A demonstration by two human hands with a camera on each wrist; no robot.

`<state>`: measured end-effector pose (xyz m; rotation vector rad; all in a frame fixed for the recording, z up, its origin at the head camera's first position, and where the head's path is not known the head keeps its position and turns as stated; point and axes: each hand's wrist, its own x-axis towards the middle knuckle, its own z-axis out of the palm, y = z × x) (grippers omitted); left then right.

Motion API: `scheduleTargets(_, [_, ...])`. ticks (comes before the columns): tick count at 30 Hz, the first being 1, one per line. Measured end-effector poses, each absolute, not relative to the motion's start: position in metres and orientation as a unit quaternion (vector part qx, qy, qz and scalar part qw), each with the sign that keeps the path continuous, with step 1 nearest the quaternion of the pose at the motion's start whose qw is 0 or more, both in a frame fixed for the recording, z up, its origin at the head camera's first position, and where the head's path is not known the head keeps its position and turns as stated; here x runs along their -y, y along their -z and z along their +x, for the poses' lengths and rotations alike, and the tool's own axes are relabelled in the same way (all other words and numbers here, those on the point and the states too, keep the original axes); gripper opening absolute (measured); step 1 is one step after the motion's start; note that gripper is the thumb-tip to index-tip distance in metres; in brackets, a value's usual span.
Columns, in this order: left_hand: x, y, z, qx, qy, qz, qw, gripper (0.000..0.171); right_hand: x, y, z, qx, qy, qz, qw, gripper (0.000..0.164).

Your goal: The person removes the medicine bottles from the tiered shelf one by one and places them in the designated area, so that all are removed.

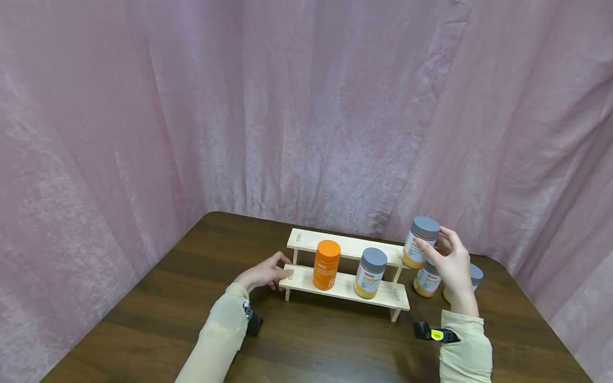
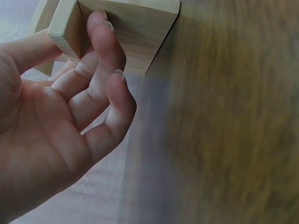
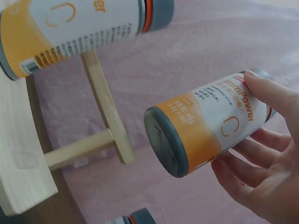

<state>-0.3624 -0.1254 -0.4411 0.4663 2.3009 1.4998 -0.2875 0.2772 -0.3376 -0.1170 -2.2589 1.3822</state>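
A two-step wooden rack [image 1: 303,279] stands on the table. My left hand [image 1: 263,272] grips the left end of its lower board, thumb on top and fingers underneath; in the left wrist view the fingers bend round the board end [image 2: 135,28]. With my right hand [image 1: 456,266] I hold a supplement bottle [image 1: 415,249] with a grey lid, raised by the right end of the upper board. The right wrist view shows its white and yellow label and grey base, tilted and apart from the rack. On the lower board stand an orange bottle [image 1: 326,267] and a grey-lidded bottle [image 1: 369,275].
Right of the rack, two more grey-lidded bottles stand on the table, one [image 1: 426,283] close to the rack and another [image 1: 476,274] partly hidden behind my right hand. Pink curtains [image 1: 306,117] hang behind the dark wooden table [image 1: 191,276].
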Motion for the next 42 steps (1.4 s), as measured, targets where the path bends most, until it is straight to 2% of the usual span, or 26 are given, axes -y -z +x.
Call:
scheduleTargets(9, [0.124, 0.439, -0.361, -0.819, -0.523, 0.158, 0.175, 0.035, -0.297, 0.337, -0.278, 0.824, -0.508, -0.022, 0.251, 0.065])
scheduleTargets(19, [0.125, 0.441, -0.364, -0.820, -0.520, 0.162, 0.176, 0.034, -0.316, 0.336, -0.272, 0.822, -0.517, -0.053, 0.233, 0.068])
scheduleTargets(36, [0.124, 0.439, -0.364, -0.815, -0.527, 0.160, 0.182, 0.035, -0.341, 0.337, -0.267, 0.776, -0.564, -0.100, 0.263, 0.057])
scheduleTargets(42, [0.125, 0.441, -0.364, -0.813, -0.530, 0.160, 0.183, 0.035, -0.351, 0.342, -0.264, 0.765, -0.573, -0.081, 0.281, 0.048])
